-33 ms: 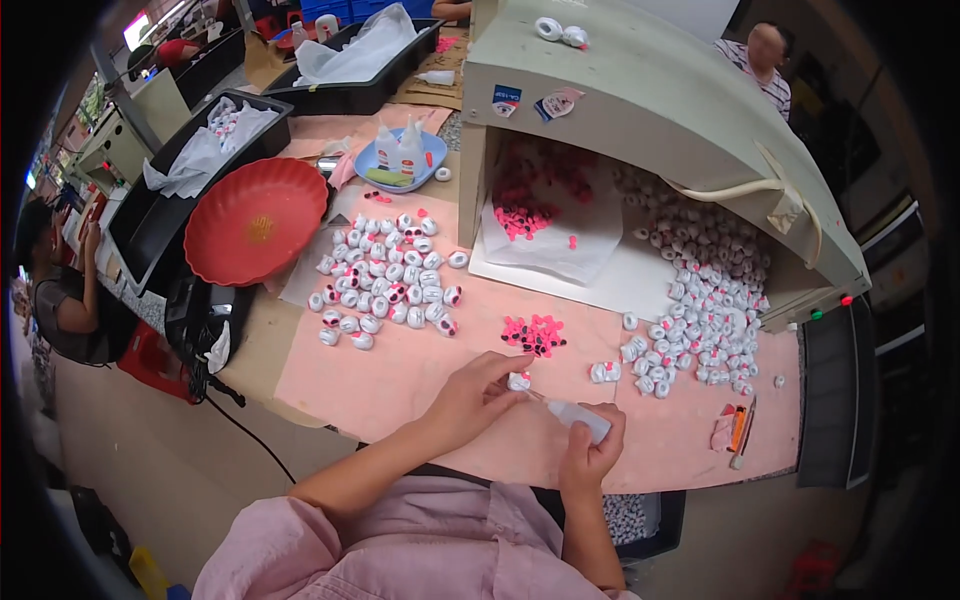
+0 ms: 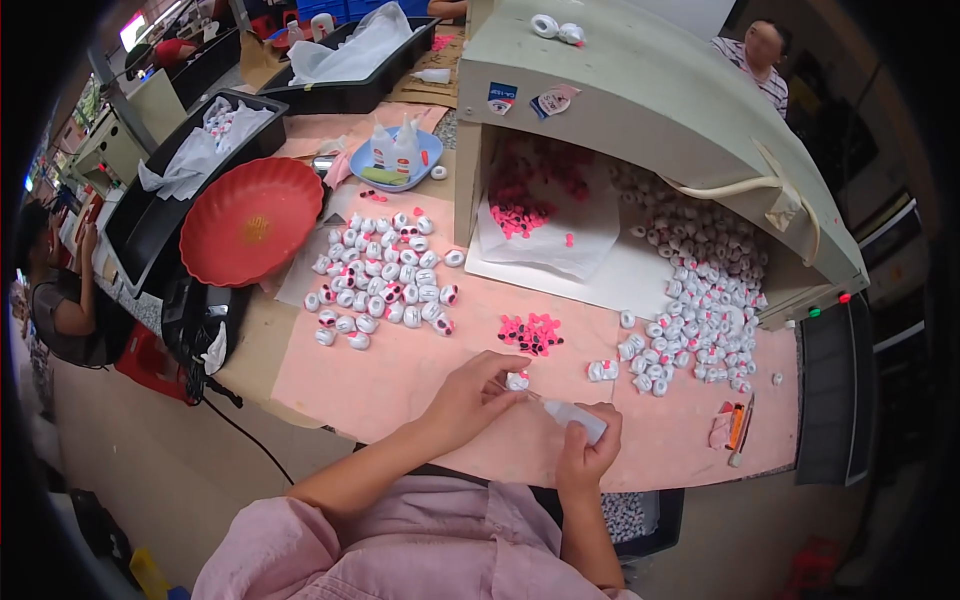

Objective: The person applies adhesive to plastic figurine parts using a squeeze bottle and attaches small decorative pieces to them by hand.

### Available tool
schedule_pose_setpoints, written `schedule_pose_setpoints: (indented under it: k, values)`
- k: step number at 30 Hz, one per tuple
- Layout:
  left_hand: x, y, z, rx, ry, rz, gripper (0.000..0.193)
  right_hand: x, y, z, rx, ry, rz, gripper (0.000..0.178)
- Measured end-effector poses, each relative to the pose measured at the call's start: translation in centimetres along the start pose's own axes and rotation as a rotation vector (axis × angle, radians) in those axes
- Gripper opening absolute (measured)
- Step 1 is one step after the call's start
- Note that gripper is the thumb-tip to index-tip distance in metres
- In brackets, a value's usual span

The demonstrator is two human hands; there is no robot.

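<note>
A: What could go wrong here?

B: The bottle, tilted with its nozzle toward the white piece, might release too much if squeezed hard; its contents could then smear the left hand, whose fingertips lie close by.

A: Where is the piece?

B: Toward the counter's near edge, just on the near side of the pink bits.

A: And the fingers?

B: Left: thumb and forefinger narrowly parted, apparently pinching the piece. Right hand: wrapped around the bottle; its pressure cannot be told.
</note>
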State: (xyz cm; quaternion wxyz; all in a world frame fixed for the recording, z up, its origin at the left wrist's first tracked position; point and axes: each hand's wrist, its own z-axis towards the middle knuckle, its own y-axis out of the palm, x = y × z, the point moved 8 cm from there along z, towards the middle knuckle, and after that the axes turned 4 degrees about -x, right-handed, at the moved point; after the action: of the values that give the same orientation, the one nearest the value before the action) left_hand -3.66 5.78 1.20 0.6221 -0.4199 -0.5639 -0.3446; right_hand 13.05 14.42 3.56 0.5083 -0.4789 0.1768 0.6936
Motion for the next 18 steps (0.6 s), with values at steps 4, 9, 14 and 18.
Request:
schedule_pose_setpoints:
  k: [4,9,14,18]
  values:
    - [-0.14,-0.06,0.05,0.009,0.081,0.037,0.036,-0.48,0.01,-0.19,-0.015,-0.044,-0.027,0.024]
    - [-0.25,-0.27,-0.12,0.021,0.091,0.008,0.035,-0.89,-0.04,-0.16,0.007,-0.079,-0.063,0.026]
    - [-0.03,-0.27,-0.13,0.004,0.086,0.003,0.038,-0.86,0.37,-0.09,-0.051,-0.017,-0.08,0.02]
    - [0.23,-0.2,-0.25,-0.01,0.099,0.031,0.041,-0.72,0.46,-0.02,-0.041,-0.019,-0.065,0.019]
